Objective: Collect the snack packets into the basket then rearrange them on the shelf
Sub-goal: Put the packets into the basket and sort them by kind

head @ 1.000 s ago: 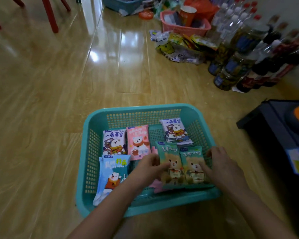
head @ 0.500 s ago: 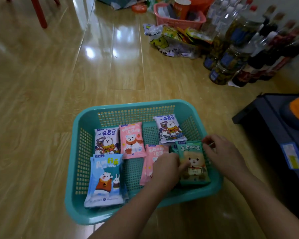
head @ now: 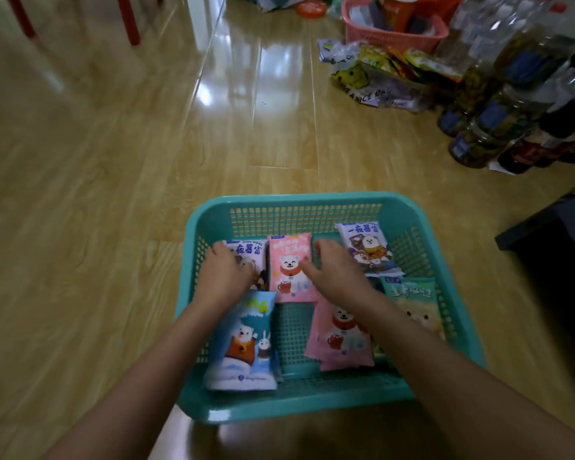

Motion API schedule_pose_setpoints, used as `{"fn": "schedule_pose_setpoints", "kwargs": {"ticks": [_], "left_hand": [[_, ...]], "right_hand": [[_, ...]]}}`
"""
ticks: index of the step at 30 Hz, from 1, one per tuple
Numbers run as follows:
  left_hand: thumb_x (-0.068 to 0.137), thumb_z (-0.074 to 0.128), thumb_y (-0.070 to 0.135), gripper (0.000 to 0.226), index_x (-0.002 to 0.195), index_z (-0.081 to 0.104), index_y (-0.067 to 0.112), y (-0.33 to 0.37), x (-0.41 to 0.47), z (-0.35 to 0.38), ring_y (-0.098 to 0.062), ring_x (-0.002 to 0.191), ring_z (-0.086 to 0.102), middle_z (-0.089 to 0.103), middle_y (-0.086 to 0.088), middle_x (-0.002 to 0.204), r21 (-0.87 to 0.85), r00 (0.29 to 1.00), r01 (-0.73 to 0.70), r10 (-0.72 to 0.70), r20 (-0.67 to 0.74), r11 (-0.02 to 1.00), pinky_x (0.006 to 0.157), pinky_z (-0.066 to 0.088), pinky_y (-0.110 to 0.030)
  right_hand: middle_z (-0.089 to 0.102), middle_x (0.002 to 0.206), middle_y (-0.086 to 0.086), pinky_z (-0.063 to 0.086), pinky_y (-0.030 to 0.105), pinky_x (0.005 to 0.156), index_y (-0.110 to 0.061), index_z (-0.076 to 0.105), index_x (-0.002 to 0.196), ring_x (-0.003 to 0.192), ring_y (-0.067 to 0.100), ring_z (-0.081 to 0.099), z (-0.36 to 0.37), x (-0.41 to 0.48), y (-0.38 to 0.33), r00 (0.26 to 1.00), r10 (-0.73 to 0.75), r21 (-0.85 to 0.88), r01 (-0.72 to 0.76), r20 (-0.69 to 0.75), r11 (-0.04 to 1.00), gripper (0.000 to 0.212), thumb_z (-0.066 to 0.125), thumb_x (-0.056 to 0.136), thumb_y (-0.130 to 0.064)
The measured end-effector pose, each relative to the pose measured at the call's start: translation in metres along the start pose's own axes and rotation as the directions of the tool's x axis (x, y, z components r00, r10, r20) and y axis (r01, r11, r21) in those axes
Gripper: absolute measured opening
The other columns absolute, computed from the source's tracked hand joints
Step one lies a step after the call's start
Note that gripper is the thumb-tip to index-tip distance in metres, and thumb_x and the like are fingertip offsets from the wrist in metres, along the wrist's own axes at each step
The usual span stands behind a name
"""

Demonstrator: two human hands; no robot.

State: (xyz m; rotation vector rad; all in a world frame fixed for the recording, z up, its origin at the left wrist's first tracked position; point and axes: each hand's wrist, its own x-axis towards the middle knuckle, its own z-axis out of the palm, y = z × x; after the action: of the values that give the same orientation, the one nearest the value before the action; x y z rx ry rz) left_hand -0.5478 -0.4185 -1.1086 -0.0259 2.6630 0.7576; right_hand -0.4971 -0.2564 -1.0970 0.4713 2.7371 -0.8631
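Teal basket [head: 299, 201] on wooden floor [head: 113, 194], snack packets [head: 243, 343] lying flat inside. Left hand [head: 223, 277] over back-left white packet [head: 250, 251], fingers curled onto its corner; grip impossible to tell. Right hand [head: 337, 275] pinching the neighbouring pink packet [head: 287, 260]: thumb on face, curled fingers at right edge.

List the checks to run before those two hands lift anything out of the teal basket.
1. Basket flat on the floor: ok.
2. Packets inside the rim: ok; the blue packet and green packet lie within it.
3. Left hand on the left white packet: ok, it rests on it.
4. Right hand on the back pink packet: ok, the thumb lies on it.
5. Firm grip by either hand: cannot tell.
6. Shelf located: cannot tell; only a dark unit shows at the right.
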Motion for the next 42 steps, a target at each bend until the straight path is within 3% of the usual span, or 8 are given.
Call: {"fn": "schedule_pose_setpoints", "kwargs": {"ticks": [8,13,16,19,26,30,37,42], "left_hand": [[0.076,0.072,0.025,0.064,0.121,0.038,-0.004,-0.004,0.021,0.012,-0.038,0.112,0.054,0.054,-0.023,0.123,0.116,0.995,0.032,-0.042,0.088,0.993,0.086,0.045,-0.038],[0.066,0.082,0.025,0.072,0.118,0.040,-0.003,-0.006,0.029,0.013,-0.038,0.110,0.053,0.053,-0.021,0.120,0.115,0.999,0.011,-0.015,0.033,0.993,0.085,0.045,-0.042],[0.074,0.074,0.022,0.056,0.113,0.043,-0.002,-0.004,0.032,0.015,-0.038,0.107,0.055,0.055,-0.021,0.118,0.106,0.999,-0.032,0.035,-0.026,0.994,0.080,0.046,-0.041],[0.083,0.066,0.019,0.043,0.112,0.043,-0.003,0.002,0.033,0.016,-0.038,0.109,0.051,0.050,-0.023,0.119,0.078,0.995,-0.080,0.085,-0.060,0.994,0.082,0.042,-0.042],[0.090,0.057,0.022,0.024,0.091,0.037,0.008,0.002,0.019,-0.008,-0.030,0.085,0.056,0.053,-0.006,0.089,-0.273,0.945,-0.287,0.224,-0.238,0.918,0.066,0.039,-0.033],[0.086,0.063,0.017,0.025,0.099,0.042,0.014,0.006,-0.004,-0.026,-0.017,0.085,0.060,0.058,0.007,0.087,-0.592,0.970,-0.238,0.160,-0.181,0.770,0.073,0.050,-0.032],[0.093,0.050,0.017,0.005,0.095,0.047,0.020,0.019,-0.038,-0.026,-0.012,0.075,0.059,0.059,0.004,0.087,-0.776,0.995,-0.016,0.084,0.048,0.630,0.058,0.048,-0.025],[0.095,0.040,0.016,0.011,0.090,0.047,0.024,0.026,-0.047,-0.025,-0.012,0.068,0.057,0.058,0.005,0.084,-0.775,0.992,0.041,0.068,0.109,0.631,0.055,0.044,-0.026]], "right_hand": [[0.039,0.141,0.014,0.044,0.042,0.094,-0.006,0.013,0.146,0.125,0.032,0.046,0.036,0.016,-0.009,0.995,0.104,-0.214,-0.101,0.002,0.972,0.087,0.064,0.084,-0.039],[0.049,0.131,0.013,0.041,0.040,0.095,-0.005,0.034,0.132,0.120,0.029,0.049,0.039,0.025,-0.007,0.987,0.154,-0.202,-0.159,-0.041,0.966,0.076,0.071,0.076,-0.042],[0.052,0.129,0.010,0.034,0.039,0.100,-0.007,0.036,0.132,0.121,0.027,0.046,0.038,0.029,-0.008,0.990,0.101,-0.288,-0.125,-0.096,0.949,0.074,0.067,0.078,-0.047],[0.054,0.123,0.009,0.043,0.040,0.089,-0.008,0.040,0.125,0.111,0.029,0.054,0.033,0.028,-0.014,0.990,0.093,-0.160,-0.110,-0.108,0.981,0.056,0.060,0.086,-0.042],[0.058,0.095,0.000,0.043,0.030,0.062,-0.014,0.048,0.100,0.082,0.017,0.056,-0.016,-0.007,-0.009,0.962,0.044,0.139,-0.007,-0.268,0.990,0.026,0.052,0.091,-0.038],[0.058,0.090,-0.008,0.050,0.030,0.063,-0.019,0.046,0.100,0.077,0.008,0.059,-0.038,-0.058,0.015,0.980,0.140,0.297,-0.094,-0.139,0.950,0.027,0.059,0.086,-0.040],[0.064,0.105,-0.003,0.053,0.029,0.076,-0.022,0.038,0.108,0.089,0.012,0.063,-0.009,-0.094,0.039,0.965,0.263,0.103,-0.264,0.015,0.959,0.043,0.066,0.080,-0.038],[0.065,0.099,0.002,0.043,0.022,0.061,-0.022,0.021,0.126,0.080,0.016,0.061,-0.007,-0.095,0.037,0.969,0.237,0.003,-0.238,-0.062,0.971,0.066,0.068,0.081,-0.034]]}}
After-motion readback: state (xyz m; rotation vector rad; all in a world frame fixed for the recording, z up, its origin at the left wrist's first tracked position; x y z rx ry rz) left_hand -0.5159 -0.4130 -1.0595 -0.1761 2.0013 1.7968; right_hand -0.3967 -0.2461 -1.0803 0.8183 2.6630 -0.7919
